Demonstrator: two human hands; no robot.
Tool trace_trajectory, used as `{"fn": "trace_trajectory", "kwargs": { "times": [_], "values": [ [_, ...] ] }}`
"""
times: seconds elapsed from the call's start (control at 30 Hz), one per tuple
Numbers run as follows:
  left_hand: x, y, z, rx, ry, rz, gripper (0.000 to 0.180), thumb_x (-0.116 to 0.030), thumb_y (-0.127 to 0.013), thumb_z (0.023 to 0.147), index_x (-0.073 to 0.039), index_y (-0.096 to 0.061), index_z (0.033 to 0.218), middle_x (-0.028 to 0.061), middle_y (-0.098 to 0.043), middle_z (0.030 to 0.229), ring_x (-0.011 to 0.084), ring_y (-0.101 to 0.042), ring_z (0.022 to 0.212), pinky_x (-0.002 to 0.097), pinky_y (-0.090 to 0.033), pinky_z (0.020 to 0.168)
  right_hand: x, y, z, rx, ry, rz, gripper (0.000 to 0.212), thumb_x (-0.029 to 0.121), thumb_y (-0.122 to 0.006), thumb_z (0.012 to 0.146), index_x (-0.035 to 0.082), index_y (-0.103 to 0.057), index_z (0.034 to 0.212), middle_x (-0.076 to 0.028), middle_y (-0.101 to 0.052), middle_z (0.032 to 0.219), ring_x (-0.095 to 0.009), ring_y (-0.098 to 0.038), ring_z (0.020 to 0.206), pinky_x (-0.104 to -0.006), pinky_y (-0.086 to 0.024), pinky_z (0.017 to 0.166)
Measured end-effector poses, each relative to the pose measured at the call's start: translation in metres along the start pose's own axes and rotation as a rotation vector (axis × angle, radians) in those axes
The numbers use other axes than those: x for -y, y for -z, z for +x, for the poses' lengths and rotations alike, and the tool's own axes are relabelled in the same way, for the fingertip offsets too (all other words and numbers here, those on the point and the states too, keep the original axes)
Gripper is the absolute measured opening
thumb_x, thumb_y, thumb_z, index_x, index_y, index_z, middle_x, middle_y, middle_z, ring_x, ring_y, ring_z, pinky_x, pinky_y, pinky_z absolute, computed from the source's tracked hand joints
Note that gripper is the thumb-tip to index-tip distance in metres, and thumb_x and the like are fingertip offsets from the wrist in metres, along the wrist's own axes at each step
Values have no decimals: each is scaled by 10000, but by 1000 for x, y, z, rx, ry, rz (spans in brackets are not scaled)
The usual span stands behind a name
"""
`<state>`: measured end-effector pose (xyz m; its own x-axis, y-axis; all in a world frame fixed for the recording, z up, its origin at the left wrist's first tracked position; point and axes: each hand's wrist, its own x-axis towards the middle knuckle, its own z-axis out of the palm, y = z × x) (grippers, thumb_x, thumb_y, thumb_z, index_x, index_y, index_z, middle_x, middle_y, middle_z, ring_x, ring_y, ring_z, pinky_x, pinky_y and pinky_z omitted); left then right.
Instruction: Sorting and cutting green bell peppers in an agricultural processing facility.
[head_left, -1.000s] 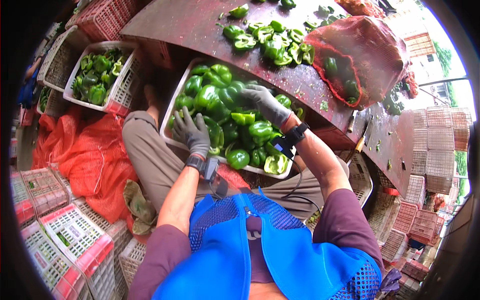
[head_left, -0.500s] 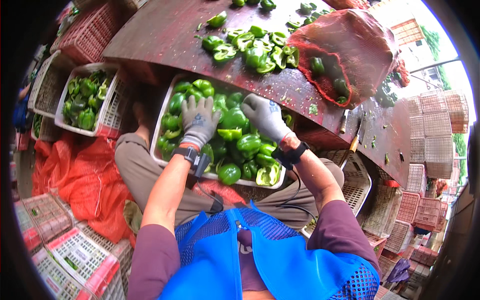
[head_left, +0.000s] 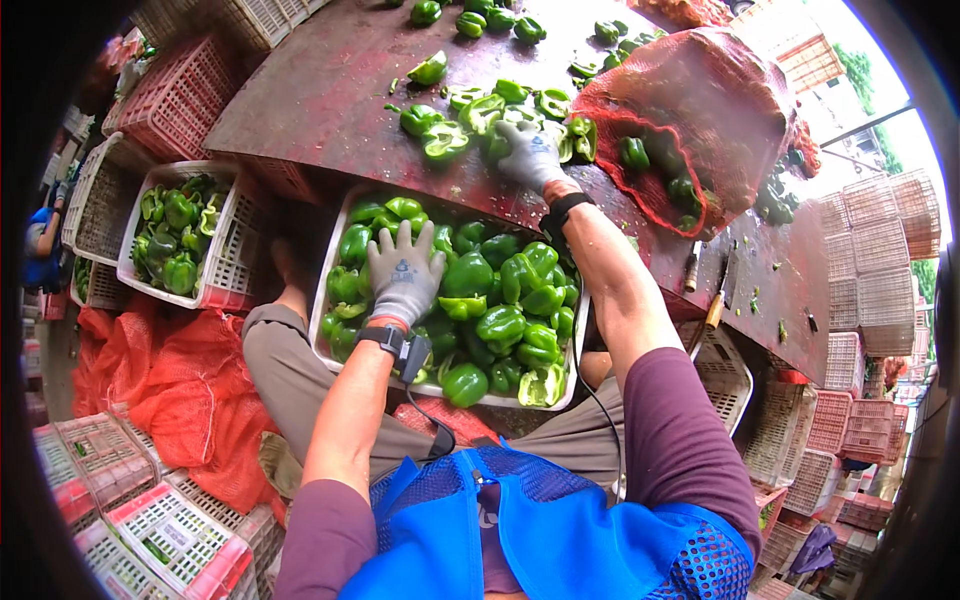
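In front of me a pale plastic crate (head_left: 568, 395) stands between my legs, filled with green bell peppers (head_left: 500, 325), some whole and some cut. My left hand (head_left: 405, 270), in a grey work glove, lies open on the peppers at the crate's left side, fingers spread. Over the table's near edge reaches my gloved right hand (head_left: 530, 157). Its outstretched fingers rest over a cluster of halved bell peppers (head_left: 483, 112), pale insides showing on several; its fingertips are partly lost among them.
Right of the halves, a red mesh sack (head_left: 690, 120) with peppers inside lies on the dark table (head_left: 320, 100). A knife (head_left: 716, 305) lies near the table's right edge. Another pepper crate (head_left: 228, 240) stands at left, above red netting (head_left: 190, 380). Stacked crates (head_left: 870, 300) line the right.
My right hand has left the peppers in the crate and moved up and away onto the halved peppers on the table. My left hand stays on the crate's peppers.
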<state>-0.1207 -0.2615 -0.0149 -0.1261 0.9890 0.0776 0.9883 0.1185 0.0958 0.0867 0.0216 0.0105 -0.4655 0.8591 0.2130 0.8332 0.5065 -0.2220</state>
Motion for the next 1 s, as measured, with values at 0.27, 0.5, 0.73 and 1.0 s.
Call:
{"fn": "trace_trajectory", "kwargs": {
  "times": [0.27,0.5,0.73,1.0],
  "values": [
    [-10,10,-30,11,33,-54,739,-587,-708,1064,-295,-564,1728,152,-554,1741,461,-525,1550,658,-372,1294,-55,19,-43,-77,-553,1225,419,202,-838,1069,44,-752,1448,-102,-843,1210,-233,-814,1037,-346,-661,898],
    [8,55,-59,-346,53,-1002,981,-764,-660,1097,-114,-436,1797,209,-438,1814,422,-468,1625,507,-394,1342,102,86,-189,487,-502,1939,309,346,-686,1132,145,-742,1360,-51,-812,1228,-211,-791,1039,-422,-675,888],
    [-55,72,-118,51,341,-1973,419,-367,-718,1186,-61,-703,1472,77,-780,1353,198,-778,1193,379,-637,1084,154,122,-287,76,-81,577,522,427,-739,1091,61,-695,1461,-241,-805,1246,-439,-783,1187,-545,-607,1026],
    [-119,77,-152,-331,185,-1221,602,-256,-905,1013,11,-648,1487,154,-778,1277,254,-748,1146,410,-597,1060,145,91,-320,-24,-65,352,633,294,-811,987,127,-591,1556,-221,-801,1198,-458,-797,1106,-587,-638,910]
  ]
}}
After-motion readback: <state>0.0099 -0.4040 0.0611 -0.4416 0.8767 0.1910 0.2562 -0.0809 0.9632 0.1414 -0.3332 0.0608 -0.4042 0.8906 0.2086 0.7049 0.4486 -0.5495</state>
